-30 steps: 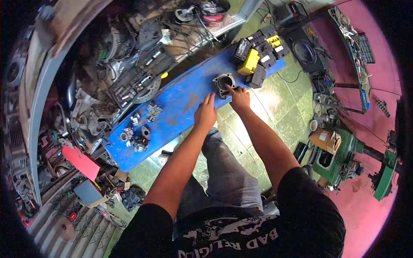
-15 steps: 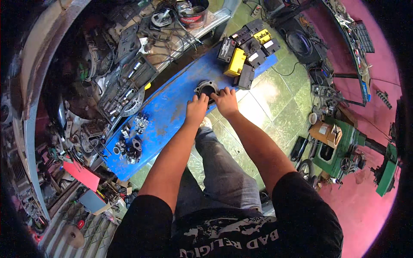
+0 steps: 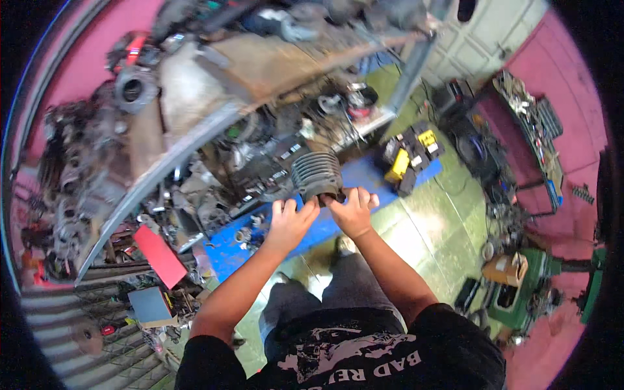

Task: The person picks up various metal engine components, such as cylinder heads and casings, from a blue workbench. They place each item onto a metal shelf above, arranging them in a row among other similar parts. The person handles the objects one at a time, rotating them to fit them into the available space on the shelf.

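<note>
Cylinder w/ fins [image 3: 316, 170], near end btwn L hand [image 3: 290, 225] & R hand [image 3: 353, 212]

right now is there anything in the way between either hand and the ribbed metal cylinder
Nothing visible is: the left hand and right hand both grip the near end of the ribbed metal cylinder. The yellow box sits off to the right on the blue bench, not between them.

Matt metal cylinder [image 3: 316, 170] (ribbed), glossy tiles [image 3: 416, 227]

Pink wall [image 3: 575, 91], green tiled floor [image 3: 455, 218]
</note>
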`<state>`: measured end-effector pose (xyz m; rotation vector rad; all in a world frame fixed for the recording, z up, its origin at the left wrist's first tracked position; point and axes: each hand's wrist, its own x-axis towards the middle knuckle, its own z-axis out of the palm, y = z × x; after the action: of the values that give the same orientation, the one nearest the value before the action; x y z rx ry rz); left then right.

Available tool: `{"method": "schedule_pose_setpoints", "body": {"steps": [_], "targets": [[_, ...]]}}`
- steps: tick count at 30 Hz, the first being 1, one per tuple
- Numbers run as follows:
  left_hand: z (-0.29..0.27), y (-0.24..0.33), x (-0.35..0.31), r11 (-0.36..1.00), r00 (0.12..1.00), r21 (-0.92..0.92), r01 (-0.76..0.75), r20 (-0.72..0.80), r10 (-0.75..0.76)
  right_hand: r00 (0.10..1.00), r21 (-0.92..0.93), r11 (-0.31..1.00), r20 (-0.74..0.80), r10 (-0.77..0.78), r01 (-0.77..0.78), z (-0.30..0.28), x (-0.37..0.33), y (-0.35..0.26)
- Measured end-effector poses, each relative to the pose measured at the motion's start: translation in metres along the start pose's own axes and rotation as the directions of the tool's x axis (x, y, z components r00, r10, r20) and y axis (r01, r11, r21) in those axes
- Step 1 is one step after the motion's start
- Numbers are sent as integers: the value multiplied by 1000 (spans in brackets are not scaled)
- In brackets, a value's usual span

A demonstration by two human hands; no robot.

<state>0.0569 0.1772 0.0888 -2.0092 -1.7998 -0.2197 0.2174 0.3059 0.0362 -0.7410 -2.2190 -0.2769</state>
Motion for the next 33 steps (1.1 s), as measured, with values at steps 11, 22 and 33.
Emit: {"method": "schedule_pose_setpoints", "body": {"steps": [11,22,33], "targets": [[-243,-182,25,925,943,188,331,-101,-317,941,211,921,-161,-298,328,-98,301,-130],[-221,-254,77,702,707,-103,705,172,-686,584,293,821,588,-560,491,-24,450,-142],[-176,-217,114,409,388,-24,912,-268,-882,688,132,987,708,-159,92,-50,392,-99]]}}
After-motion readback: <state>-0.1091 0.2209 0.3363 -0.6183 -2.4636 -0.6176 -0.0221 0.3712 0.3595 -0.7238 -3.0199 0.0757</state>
